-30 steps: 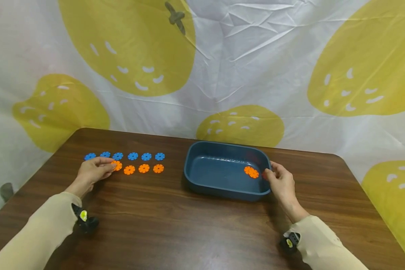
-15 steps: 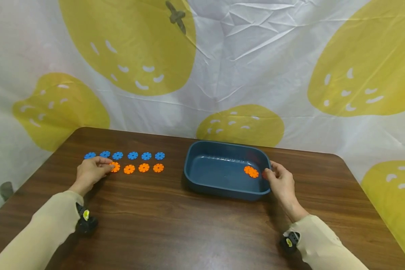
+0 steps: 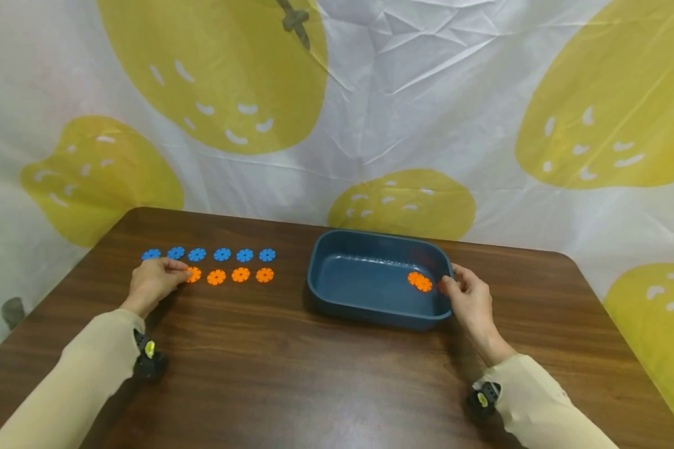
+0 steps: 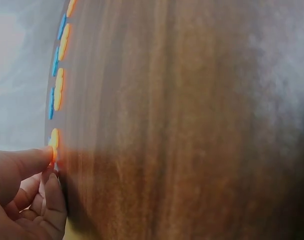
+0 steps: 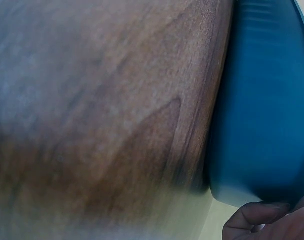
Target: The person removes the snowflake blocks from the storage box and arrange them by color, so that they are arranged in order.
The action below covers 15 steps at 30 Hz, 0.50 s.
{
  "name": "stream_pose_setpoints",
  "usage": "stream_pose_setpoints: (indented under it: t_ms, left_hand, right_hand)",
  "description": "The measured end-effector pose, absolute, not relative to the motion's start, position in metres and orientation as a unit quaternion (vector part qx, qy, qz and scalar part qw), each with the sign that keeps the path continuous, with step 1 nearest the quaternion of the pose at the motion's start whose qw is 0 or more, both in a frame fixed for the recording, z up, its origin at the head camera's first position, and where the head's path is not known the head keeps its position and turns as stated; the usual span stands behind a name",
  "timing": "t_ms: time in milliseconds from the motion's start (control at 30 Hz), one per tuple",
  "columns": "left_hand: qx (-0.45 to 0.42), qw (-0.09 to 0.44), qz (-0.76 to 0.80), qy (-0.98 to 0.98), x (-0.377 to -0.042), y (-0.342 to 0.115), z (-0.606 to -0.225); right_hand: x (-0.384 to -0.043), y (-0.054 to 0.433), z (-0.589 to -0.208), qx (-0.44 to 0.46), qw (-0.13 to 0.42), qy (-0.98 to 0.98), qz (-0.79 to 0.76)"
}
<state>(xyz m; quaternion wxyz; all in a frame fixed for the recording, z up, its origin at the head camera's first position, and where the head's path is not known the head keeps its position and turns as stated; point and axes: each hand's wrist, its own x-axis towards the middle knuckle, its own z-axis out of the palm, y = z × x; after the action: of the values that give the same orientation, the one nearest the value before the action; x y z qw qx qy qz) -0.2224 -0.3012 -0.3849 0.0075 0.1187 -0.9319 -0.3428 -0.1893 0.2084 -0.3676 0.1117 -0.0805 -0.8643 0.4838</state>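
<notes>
At the left of the head view, my left hand (image 3: pixel 153 285) has its thumb and fingertips on the leftmost orange notched plastic disc (image 3: pixel 193 274). In the left wrist view the thumb overlaps the edge of this orange disc (image 4: pixel 54 139), and the other fingers are curled below. More orange discs (image 3: pixel 240 275) continue that row to the right. Behind it runs a row of blue discs (image 3: pixel 222 254). My right hand (image 3: pixel 472 305) grips the right wall of a dark blue-grey tub (image 3: pixel 365 315), thumb inside and fingers outside. Two overlapping orange discs (image 3: pixel 420 282) lie in the tub.
The brown wooden table (image 3: pixel 292 374) bears everything. Close behind its back edge hangs a white cloth (image 3: pixel 247 193) printed with big yellow fruit. A black strap device (image 3: pixel 148 358) sits on the left wrist, another device (image 3: pixel 483 399) on the right.
My left hand has brought its orange disc a little to the left and toward me, into line with the orange row. My right hand keeps its grip on the tub. The head view tilts slightly.
</notes>
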Motion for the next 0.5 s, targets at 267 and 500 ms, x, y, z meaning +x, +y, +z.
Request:
stream_pose_setpoints:
  t_ms: [267,500]
  left_hand:
    - [0.118,0.007,-0.350,-0.929,-0.2239,-0.2982,-0.3834]
    - [0.102,0.002,-0.375,-0.921,-0.2207,-0.3006,-0.3830]
  right_hand:
    - [-0.1896,0.2099,-0.3680,-0.079,0.111,-0.862,0.487]
    - [-0.1903,0.2094,-0.3685,-0.083,0.107,-0.863,0.486]
